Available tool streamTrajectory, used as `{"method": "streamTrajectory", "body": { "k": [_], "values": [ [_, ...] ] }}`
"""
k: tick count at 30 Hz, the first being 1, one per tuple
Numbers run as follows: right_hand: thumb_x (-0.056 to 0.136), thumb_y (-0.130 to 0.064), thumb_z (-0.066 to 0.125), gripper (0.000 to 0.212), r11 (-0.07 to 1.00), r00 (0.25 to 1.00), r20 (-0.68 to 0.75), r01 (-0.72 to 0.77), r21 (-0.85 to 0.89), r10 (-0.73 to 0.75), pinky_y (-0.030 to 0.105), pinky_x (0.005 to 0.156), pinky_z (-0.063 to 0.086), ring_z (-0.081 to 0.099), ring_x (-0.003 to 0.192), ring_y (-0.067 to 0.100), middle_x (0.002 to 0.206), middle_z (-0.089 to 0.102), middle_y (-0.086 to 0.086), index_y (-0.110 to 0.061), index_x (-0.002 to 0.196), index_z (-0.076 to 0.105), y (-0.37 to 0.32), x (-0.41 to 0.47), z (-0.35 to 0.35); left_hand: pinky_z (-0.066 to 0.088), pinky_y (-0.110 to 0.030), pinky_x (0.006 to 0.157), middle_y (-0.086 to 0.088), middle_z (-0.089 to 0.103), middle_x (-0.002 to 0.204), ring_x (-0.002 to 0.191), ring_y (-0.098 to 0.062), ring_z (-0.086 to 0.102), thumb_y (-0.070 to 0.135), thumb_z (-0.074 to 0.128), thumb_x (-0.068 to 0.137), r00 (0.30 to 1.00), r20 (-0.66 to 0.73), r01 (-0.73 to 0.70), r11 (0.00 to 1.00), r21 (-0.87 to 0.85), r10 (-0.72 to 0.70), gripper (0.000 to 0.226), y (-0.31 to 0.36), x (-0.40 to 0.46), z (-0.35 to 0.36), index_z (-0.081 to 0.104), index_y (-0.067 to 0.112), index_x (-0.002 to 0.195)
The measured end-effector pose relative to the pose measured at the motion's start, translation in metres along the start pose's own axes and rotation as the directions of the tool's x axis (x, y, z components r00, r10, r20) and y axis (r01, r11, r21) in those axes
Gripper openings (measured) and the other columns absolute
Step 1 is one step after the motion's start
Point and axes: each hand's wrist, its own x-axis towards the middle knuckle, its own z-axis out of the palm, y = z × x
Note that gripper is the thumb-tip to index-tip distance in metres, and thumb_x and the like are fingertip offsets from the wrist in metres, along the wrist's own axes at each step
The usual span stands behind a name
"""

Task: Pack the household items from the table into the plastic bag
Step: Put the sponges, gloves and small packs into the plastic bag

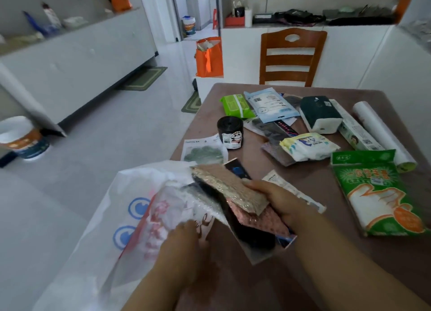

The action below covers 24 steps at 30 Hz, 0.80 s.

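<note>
Early on, we judge: our left hand pinches the plastic bag open, right hand feeds in a packet stack, most items at 1 o'clock remain.

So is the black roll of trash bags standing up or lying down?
Standing up. The black roll of trash bags sits on end on the table, its round top with the core hole facing up.
</note>
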Motion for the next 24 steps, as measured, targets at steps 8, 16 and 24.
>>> {"method": "streamTrajectory", "body": {
  "k": [8, 16, 24],
  "values": [
    [0.087, -0.025, 0.062, 0.019, 0.965, 0.994, -0.009, -0.105, -0.24, 0.106, 0.021, 0.052, 0.053, 0.067, 0.05, 0.015, 0.059, 0.072, 0.003, -0.012, 0.074, 0.068, 0.018, 0.045, 0.066, 0.045, -0.038, 0.084, -0.001, 0.065, 0.094, 0.092, -0.025, 0.061, 0.011, 0.046, 0.096, 0.981, -0.085, 0.023, 0.539, -0.842, -0.175, 0.021, -0.058, -0.022, -0.014, 0.062, 0.023, 0.09],
    [0.082, -0.035, 0.067, 0.021, 0.924, 0.955, -0.134, -0.29, -0.251, 0.263, 0.02, 0.049, 0.05, 0.065, 0.048, 0.015, 0.056, 0.07, 0.002, -0.014, 0.077, 0.066, 0.053, 0.083, 0.109, 0.043, -0.046, 0.086, -0.014, 0.062, 0.101, 0.091, -0.031, 0.058, 0.055, 0.029, 0.094, 0.774, 0.433, 0.264, -0.386, -0.884, -0.462, 0.057, -0.092, -0.005, -0.024, 0.057, 0.007, 0.101],
    [0.09, -0.056, 0.038, 0.05, 0.583, 0.93, -0.352, -0.228, -0.78, -0.107, 0.035, 0.077, 0.049, 0.06, 0.094, 0.026, 0.105, 0.065, 0.012, -0.015, 0.105, 0.063, 0.067, 0.077, 0.104, 0.039, -0.028, 0.079, 0.0, 0.054, 0.108, 0.085, -0.014, 0.056, 0.056, 0.03, 0.095, 0.773, 0.24, 0.227, -0.097, -0.969, -0.588, 0.057, -0.081, 0.007, -0.035, 0.059, 0.011, 0.116]
  ]
}}
